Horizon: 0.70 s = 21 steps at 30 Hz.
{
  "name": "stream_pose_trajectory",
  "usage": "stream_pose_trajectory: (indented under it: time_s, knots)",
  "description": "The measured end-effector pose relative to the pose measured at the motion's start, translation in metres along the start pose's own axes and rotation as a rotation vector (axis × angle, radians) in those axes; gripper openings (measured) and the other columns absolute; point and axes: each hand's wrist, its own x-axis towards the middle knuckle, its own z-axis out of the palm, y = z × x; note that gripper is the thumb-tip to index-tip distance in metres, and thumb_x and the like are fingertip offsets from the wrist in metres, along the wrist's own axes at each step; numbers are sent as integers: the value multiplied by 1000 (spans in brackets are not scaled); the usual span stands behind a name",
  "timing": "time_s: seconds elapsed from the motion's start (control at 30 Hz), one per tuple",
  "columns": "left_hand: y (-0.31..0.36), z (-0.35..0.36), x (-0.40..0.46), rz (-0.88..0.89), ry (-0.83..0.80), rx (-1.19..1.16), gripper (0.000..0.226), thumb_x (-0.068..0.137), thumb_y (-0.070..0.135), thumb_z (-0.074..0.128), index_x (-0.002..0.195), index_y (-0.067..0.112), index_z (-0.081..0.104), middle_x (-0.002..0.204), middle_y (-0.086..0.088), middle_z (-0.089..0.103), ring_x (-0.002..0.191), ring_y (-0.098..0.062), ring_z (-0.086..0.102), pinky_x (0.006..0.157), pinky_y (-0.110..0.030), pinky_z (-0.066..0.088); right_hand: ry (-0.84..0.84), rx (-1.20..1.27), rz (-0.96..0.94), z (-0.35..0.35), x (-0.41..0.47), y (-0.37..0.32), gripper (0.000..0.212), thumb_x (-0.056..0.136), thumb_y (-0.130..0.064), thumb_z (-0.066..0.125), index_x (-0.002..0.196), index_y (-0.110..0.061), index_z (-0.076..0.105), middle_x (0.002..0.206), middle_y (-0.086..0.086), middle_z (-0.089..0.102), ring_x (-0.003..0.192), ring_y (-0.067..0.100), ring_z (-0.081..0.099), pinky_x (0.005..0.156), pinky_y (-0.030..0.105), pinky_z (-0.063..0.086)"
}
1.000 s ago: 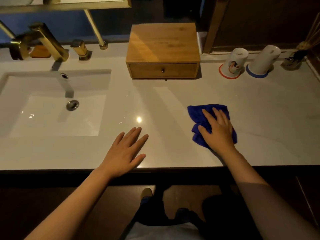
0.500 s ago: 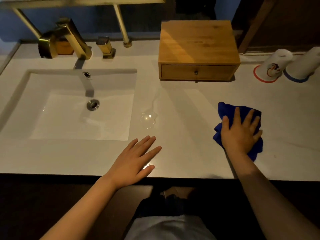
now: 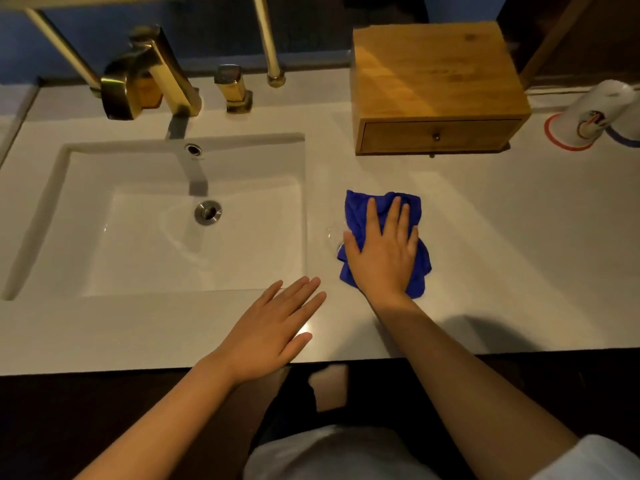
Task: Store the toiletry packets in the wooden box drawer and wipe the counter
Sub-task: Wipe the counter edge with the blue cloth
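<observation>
A crumpled blue cloth (image 3: 360, 213) lies on the white counter (image 3: 502, 237), just right of the sink. My right hand (image 3: 382, 252) presses flat on the cloth with fingers spread. My left hand (image 3: 273, 327) rests flat and empty on the counter near its front edge, fingers apart. The wooden box (image 3: 433, 74) stands at the back of the counter, its drawer (image 3: 436, 136) pushed in. No toiletry packets are in sight.
A white rectangular sink (image 3: 104, 237) fills the left side, with a gold faucet (image 3: 152, 74) and handle (image 3: 235, 88) behind it. Two upturned white cups (image 3: 595, 116) stand on coasters at the right edge. The counter's dark front edge (image 3: 104, 375) runs below my hands.
My right hand has slid the blue cloth leftward across the counter toward the sink. My left hand has stayed flat near the front edge. The view has shifted left.
</observation>
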Motion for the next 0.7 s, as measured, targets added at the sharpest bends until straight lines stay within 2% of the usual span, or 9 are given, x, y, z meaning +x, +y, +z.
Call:
stream_pose_trajectory:
  time_s: [0.13, 0.23, 0.33, 0.4, 0.47, 0.5, 0.57, 0.63, 0.7]
  knots:
    - [-18, 1, -10, 62, -17, 41, 57, 97, 43, 29, 149, 20, 22, 155, -1, 20, 143, -17, 17, 114, -36, 12, -20, 57, -118, 6, -5, -41, 54, 98, -38, 34, 148, -23, 17, 158, 9, 10, 146, 27, 5, 117, 42, 10]
    - [-22, 2, -14, 71, -21, 32, 58, 97, 43, 32, 149, 19, 22, 155, -1, 20, 144, -16, 16, 114, -36, 12, -46, 320, -188, 4, -7, -66, 42, 99, -24, 38, 141, -18, 36, 153, 4, 29, 142, 22, 23, 114, 36, 23]
    - [-24, 3, -13, 73, -14, 18, 58, 97, 43, 32, 149, 21, 21, 156, 0, 19, 144, -16, 15, 114, -35, 10, -79, 794, -22, -6, -4, -76, 32, 99, -22, 38, 129, -16, 48, 120, 5, 61, 108, 21, 58, 89, 30, 46]
    - [-24, 3, -13, 77, -6, 6, 58, 96, 42, 34, 149, 21, 23, 155, 1, 20, 144, -16, 15, 114, -35, 10, -113, 1063, 88, -14, 2, -75, 28, 100, -24, 36, 123, -16, 49, 105, 0, 61, 95, 18, 59, 86, 34, 49]
    - [-24, 3, -14, 82, -6, -17, 57, 96, 42, 34, 149, 21, 23, 156, 1, 19, 144, -15, 14, 115, -35, 10, -79, 1242, 206, -19, 6, -69, 29, 99, -27, 35, 122, -17, 50, 105, 0, 60, 95, 19, 59, 89, 40, 48]
    - [-24, 3, -14, 81, -6, -25, 57, 97, 42, 35, 149, 21, 22, 156, 2, 19, 144, -15, 13, 115, -35, 10, -16, 1273, 254, -22, 6, -64, 30, 99, -28, 35, 123, -17, 50, 107, 0, 61, 96, 18, 59, 89, 39, 48]
    - [-24, 4, -14, 79, -1, -28, 57, 97, 42, 35, 149, 22, 22, 156, 2, 18, 145, -14, 12, 115, -35, 11, 170, 1241, 291, -26, 5, -51, 32, 99, -28, 35, 127, -18, 48, 113, -1, 60, 96, 12, 60, 85, 28, 50]
    - [-23, 3, -14, 76, 5, -33, 57, 97, 43, 33, 149, 22, 20, 156, 3, 18, 145, -14, 12, 115, -35, 11, 324, 1117, 236, -29, 9, -32, 36, 100, -24, 37, 134, -16, 43, 127, 0, 56, 107, 10, 57, 88, 19, 47]
    - [-23, 3, -14, 69, 11, -42, 57, 98, 44, 30, 149, 23, 19, 156, 3, 17, 145, -14, 12, 115, -34, 10, 313, 874, 128, -22, 23, -10, 41, 99, -27, 37, 138, -16, 39, 143, 5, 44, 130, 19, 43, 106, 34, 40]
